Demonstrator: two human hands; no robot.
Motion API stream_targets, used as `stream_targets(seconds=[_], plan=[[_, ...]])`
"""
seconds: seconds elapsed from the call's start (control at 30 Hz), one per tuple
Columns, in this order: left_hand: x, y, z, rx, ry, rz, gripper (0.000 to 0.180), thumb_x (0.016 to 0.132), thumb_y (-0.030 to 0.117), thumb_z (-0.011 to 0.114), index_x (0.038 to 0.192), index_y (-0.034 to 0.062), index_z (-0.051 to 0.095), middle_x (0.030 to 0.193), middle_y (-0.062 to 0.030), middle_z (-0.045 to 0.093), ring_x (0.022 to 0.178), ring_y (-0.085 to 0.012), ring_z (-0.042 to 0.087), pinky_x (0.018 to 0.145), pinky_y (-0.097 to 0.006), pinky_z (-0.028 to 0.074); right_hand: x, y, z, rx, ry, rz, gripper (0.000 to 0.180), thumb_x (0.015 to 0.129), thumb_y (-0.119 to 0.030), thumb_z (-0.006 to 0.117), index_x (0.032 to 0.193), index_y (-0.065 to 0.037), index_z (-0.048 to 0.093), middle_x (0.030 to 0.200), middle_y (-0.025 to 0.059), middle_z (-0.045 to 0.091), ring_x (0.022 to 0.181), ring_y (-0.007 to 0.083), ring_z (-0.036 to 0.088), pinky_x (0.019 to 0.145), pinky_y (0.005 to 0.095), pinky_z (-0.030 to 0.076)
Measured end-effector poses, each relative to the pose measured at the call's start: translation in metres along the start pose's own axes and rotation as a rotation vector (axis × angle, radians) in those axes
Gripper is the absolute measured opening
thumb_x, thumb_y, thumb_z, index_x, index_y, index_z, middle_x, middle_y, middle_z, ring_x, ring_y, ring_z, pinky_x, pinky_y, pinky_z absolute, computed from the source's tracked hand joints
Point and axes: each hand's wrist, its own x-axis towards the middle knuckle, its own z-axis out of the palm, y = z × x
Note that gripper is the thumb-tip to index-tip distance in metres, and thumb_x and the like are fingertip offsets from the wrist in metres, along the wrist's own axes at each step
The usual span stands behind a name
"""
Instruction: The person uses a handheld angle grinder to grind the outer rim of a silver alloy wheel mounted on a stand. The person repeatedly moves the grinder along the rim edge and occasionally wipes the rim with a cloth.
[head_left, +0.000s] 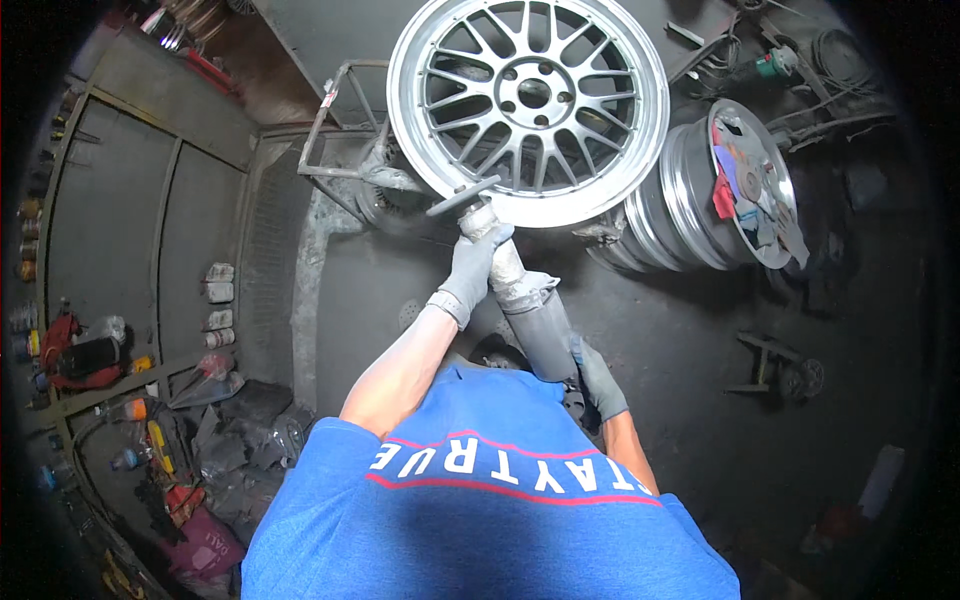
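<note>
Head view: at left, a grey cabinet (140, 200) is seen beside a cluttered shelf (110, 400). The left hand (470, 270), gloved, is wrapped around the front of the angle grinder (525, 300), whose disc is held against the lower rim of the silver alloy wheel (528, 100). The right hand (600, 380), gloved, is clamped on the rear body. Stacked rims (690, 190) are seen at right.

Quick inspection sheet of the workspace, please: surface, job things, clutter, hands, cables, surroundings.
Surface: dark, dusty floor.
Job's things: silver spoked wheel on a metal stand; grinder, disc at the wheel's lower rim.
Clutter: bottles and rags lower left; second rim holding scraps.
Hands: left hand gloved, fingers around the grinder's front; right hand gloved, on its rear.
Cables: coiled at upper right.
Surroundings: metal cabinet at left.
</note>
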Motion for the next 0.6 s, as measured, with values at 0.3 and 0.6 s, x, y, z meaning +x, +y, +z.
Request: stream_targets(seconds=[0.3,0.6], plan=[[-0.015,-0.082,0.078,0.037,-0.151,-0.089,0.041,0.082,0.022,0.088,0.114,0.0058,0.068,0.106,-0.0063,0.071,0.095,-0.0189,0.069,0.088,-0.037,0.056,-0.067,0.007,-0.074,-0.039,0.231,-0.023,0.072,0.106,-0.056,0.051,0.146,0.004,0.055,0.137,0.0168,0.064,0.119,0.0237,0.064,0.102,0.0357,0.050],[-0.020,-0.082,0.082,0.044,-0.201,-0.126,0.044,0.083,0.021,0.088,0.118,0.0052,0.067,0.111,-0.0067,0.071,0.098,-0.0184,0.068,0.089,-0.036,0.055,-0.068,0.040,-0.081,0.143,0.201,0.060,0.074,0.107,-0.057,0.049,0.146,0.005,0.054,0.139,0.0190,0.063,0.123,0.0236,0.062,0.105,0.0370,0.048]])
